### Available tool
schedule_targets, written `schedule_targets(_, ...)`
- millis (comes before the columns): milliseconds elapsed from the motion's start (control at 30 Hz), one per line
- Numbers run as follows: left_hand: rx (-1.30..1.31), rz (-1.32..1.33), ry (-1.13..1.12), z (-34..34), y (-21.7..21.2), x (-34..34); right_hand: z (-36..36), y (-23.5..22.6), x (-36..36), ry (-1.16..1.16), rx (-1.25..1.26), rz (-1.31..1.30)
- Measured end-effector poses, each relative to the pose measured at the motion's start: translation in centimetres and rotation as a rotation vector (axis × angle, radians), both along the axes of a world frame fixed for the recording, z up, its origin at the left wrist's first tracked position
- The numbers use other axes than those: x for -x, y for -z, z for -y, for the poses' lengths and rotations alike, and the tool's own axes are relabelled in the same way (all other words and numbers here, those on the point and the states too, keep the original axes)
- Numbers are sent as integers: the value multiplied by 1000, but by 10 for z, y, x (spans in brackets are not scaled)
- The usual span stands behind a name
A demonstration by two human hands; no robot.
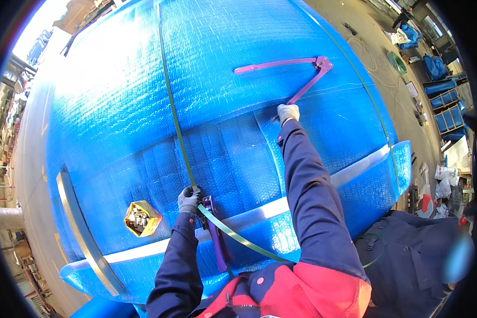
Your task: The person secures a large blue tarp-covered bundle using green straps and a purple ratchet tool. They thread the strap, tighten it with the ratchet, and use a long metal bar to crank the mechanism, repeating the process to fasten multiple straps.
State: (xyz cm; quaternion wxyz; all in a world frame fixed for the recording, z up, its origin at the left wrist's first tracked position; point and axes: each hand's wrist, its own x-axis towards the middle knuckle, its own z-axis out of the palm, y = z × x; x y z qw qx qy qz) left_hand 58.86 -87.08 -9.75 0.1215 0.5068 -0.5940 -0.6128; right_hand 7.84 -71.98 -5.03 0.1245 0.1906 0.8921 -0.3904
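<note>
My right hand point(288, 113), in a pale glove, is closed round the end of one handle of a pink-purple long-handled strap sealer point(322, 64). The sealer lies with its handles spread wide on a large load wrapped in blue bubble sheet point(222, 100). Nearer to me, my left hand point(188, 201), in a grey glove, is closed on a green strap point(176, 124) that runs over the load. A small metallic piece shows on the strap at my fingertips. Right beside that hand stands a dark purple strap tensioner point(215, 233), and the strap's loose tail curves toward my body.
Left of my left hand sits a yellow container point(143, 219) of metal strap seals. A long metal-coloured edge piece point(87, 233) lies at the load's left side. A second strap point(363, 79) crosses the right side. A person in dark clothes point(408, 259) bends at the lower right.
</note>
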Motion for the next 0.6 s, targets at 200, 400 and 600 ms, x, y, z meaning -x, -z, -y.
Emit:
schedule_targets(200,-554,-33,-107,21,-31,-13,-36,-54,38,9,723,-244)
schedule_targets(400,875,51,51,79,-151,24,-145,-193,-54,-204,1383,444)
schedule_targets(600,324,-328,285,65,-269,145,-142,-238,-251,-269,1474,509)
